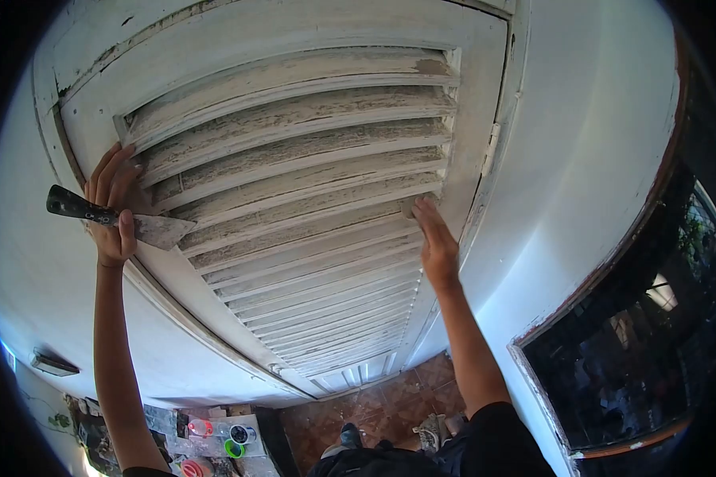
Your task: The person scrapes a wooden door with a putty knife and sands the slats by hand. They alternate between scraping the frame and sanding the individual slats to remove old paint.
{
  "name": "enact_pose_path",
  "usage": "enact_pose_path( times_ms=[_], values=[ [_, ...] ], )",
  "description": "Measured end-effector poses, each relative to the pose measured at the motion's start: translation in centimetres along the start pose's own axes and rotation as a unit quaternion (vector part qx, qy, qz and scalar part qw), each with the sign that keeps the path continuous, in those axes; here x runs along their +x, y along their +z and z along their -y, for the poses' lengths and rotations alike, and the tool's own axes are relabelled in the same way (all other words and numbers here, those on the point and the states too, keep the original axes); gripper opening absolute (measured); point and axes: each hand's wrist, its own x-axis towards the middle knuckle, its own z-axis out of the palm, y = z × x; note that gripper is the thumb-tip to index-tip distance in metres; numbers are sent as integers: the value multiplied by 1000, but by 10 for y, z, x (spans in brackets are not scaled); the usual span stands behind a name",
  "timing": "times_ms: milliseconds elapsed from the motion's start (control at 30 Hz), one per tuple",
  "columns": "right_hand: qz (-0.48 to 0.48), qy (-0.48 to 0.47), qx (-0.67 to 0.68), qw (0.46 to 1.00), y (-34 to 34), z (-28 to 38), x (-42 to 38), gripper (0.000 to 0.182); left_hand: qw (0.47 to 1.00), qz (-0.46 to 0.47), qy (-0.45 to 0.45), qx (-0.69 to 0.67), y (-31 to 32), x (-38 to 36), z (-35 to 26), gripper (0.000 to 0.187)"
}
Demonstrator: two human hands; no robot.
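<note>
A white louvred door (485,87) with worn, flaking paint on its slats fills the view. My left hand (113,230) is at the louvres' left edge, with a putty knife (163,230) held between thumb and palm. The knife's black handle points left, its smeared blade right; the other fingers reach up to the frame beside the upper slats. My right hand (439,242) is closed at the right end of a middle slat (310,226), fingertips pressing a small grey-brown pad (409,208) against it. Its exact kind is hard to make out.
Below left, a cluttered surface (250,421) bears a pink-capped container (200,428), a green ring-shaped item (234,448) and other things. A dark glass window (628,358) with a chipped frame is at right. My feet stand on brown floor tiles (406,395).
</note>
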Motion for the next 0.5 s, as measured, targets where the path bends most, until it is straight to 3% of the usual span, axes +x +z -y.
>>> enact_pose_path(
  times_ms=[133,367,500],
  values=[
    [-53,35,-19,998,1,6,3,53,1000,-3,2,-5,0,1,2,65],
    [-2,11,-25,1000,-5,-2,10,58,1000,6,4,13,4,-3,7,66],
    [30,-16,-83,996,-14,11,3,49,1000,-10,-3,9,3,1,4,65]
  ],
)
